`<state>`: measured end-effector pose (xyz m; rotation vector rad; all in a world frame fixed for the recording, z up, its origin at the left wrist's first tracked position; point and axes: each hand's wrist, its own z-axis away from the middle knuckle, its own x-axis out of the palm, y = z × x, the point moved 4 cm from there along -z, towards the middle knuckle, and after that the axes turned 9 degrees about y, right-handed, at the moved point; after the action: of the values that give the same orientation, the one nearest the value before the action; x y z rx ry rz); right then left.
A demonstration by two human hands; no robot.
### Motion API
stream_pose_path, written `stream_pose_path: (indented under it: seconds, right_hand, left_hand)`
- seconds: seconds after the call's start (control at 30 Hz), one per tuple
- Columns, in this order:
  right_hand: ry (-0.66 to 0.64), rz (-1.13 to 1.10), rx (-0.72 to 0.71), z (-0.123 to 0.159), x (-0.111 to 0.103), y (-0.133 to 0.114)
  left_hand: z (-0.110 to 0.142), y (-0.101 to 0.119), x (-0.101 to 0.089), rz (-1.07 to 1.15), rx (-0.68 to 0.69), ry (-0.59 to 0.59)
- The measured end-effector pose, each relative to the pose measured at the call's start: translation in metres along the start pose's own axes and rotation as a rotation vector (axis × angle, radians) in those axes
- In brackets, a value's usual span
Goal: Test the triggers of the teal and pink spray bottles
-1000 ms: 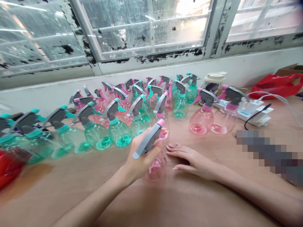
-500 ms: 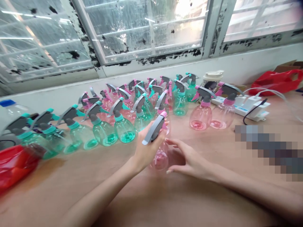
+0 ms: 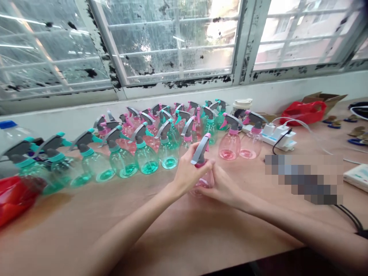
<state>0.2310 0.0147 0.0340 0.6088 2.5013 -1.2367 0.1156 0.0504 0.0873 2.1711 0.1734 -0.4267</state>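
Note:
A pink see-through spray bottle (image 3: 206, 181) with a grey and pink trigger head is between my hands over the near table. My left hand (image 3: 186, 170) is closed round its neck, just under the trigger head. Lower down, my right hand (image 3: 224, 184) wraps the right side of the body, its thumb near the base. Behind my left hand stands another pink spray bottle (image 3: 187, 140), partly covered. Green spray bottles (image 3: 148, 163) form a slanting row to the left. Two pink spray bottles (image 3: 229, 147) stand right of my hands, close together.
More green and pink bottles crowd the back by the window wall. A white power strip (image 3: 277, 138) with plugs and cables lies to the right, near a red plastic bag (image 3: 304, 112). Another red bag (image 3: 17, 197) is at the left edge. A lidded cup (image 3: 242, 104) stands behind.
My right hand has closed in from beside the bottle and now grips its body. Bottle and left hand appear slightly further right. The view has turned to the right.

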Motion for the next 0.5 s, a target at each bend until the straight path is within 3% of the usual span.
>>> stream_pose_path:
  seconds: [0.13,0.27,0.37,0.5]
  right_hand:
    - [0.101,0.151,0.003,-0.004,-0.024,0.018]
    - [0.127,0.385,0.071,-0.015,-0.042,0.04]
    - [0.103,0.492,0.086,-0.027,-0.049,0.048]
    - [0.125,0.579,0.08,-0.045,-0.051,0.052]
  left_hand:
    - [0.018,-0.016,0.002,0.042,0.012,-0.06]
    - [0.05,-0.034,-0.005,0.019,-0.044,0.009]
    - [0.07,-0.043,-0.008,0.0,-0.07,-0.011]
    - [0.078,-0.052,-0.008,-0.012,-0.106,-0.033]
